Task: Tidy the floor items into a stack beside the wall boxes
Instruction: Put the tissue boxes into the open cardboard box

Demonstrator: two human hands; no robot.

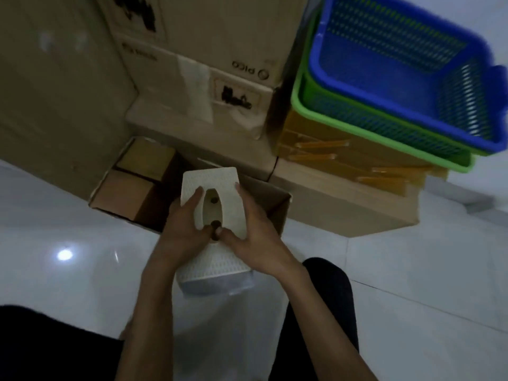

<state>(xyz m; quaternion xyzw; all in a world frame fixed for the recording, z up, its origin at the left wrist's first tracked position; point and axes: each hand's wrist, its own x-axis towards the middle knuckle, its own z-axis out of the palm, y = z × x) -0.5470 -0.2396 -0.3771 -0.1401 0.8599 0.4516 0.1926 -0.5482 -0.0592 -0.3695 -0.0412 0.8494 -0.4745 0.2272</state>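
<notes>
A white perforated plastic box with an oval slot in its top is held up at the centre of the head view, above the white floor. My left hand grips its left side, thumb near the slot. My right hand grips its right side, fingertips at the slot's lower end. Both thumbs meet near a dark round knob at the slot. Its lower part shows below my hands. Behind it stand the tall cardboard wall boxes.
An open cardboard box with smaller boxes inside lies on the floor just beyond my hands. To the right, a blue basket nests in a green basket on top of a flat carton. My dark-clad knees fill the lower corners.
</notes>
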